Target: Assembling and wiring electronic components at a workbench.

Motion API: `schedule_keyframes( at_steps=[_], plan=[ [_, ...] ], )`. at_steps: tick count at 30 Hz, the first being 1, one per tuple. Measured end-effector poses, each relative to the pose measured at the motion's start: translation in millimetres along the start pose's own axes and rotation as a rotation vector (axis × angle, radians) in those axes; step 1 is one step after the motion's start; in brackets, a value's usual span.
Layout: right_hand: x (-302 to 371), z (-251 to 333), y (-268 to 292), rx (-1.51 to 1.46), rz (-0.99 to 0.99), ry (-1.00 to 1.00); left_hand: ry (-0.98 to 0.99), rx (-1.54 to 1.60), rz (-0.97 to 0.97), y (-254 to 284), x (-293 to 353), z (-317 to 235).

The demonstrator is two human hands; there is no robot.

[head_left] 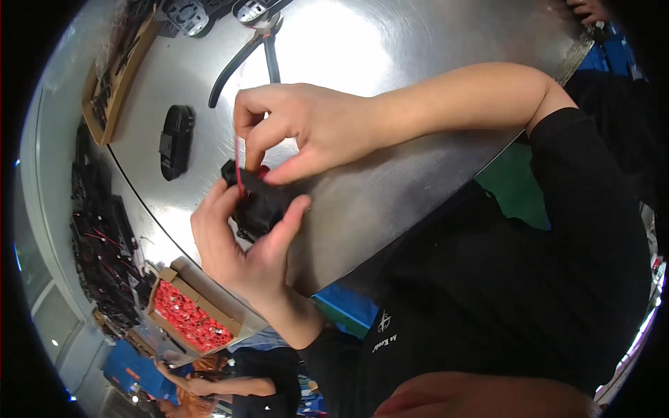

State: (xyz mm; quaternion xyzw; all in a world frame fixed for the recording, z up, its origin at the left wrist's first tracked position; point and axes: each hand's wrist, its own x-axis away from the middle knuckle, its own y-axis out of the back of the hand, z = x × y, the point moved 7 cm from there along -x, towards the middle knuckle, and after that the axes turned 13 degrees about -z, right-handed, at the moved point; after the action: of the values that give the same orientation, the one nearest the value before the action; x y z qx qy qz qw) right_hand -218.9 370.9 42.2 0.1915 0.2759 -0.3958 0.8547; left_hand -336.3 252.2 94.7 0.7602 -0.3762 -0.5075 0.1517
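My left hand (240, 244) wraps its fingers and thumb round a small black plastic housing (261, 205), holding it just over the metal table. A thin red wire (238, 164) rises from the housing. Above it, my right hand (306, 129) has its fingers bent in a pinch on the red wire, and its thumb tip reaches a small red piece at the housing's top. My fingers hide part of the housing. On the table beyond my hands lies a black oblong plastic part (177, 143). A pair of pliers (261, 52) with dark handles lies near my right hand.
Silver round-faced parts (188, 17) lie at the table's far end beside a cardboard tray (115, 90). A pile of black parts with red wires (104, 244) is at the left. A cardboard box (198, 296) holds many small red pieces. Other people (244, 386) work nearby.
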Motion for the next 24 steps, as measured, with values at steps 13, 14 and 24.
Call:
schedule_keyframes(
  at_steps=[13,14,24],
  plan=[
    [18,-19,-10,0.639,0.39,-0.026,0.062,-0.147,0.264,-35,13,14],
    [18,-20,-9,0.591,0.383,-0.02,0.066,-0.146,0.267,-36,13,12],
    [1,-24,2,0.279,0.223,-0.204,0.301,-0.088,0.236,-37,13,22]
  ],
)
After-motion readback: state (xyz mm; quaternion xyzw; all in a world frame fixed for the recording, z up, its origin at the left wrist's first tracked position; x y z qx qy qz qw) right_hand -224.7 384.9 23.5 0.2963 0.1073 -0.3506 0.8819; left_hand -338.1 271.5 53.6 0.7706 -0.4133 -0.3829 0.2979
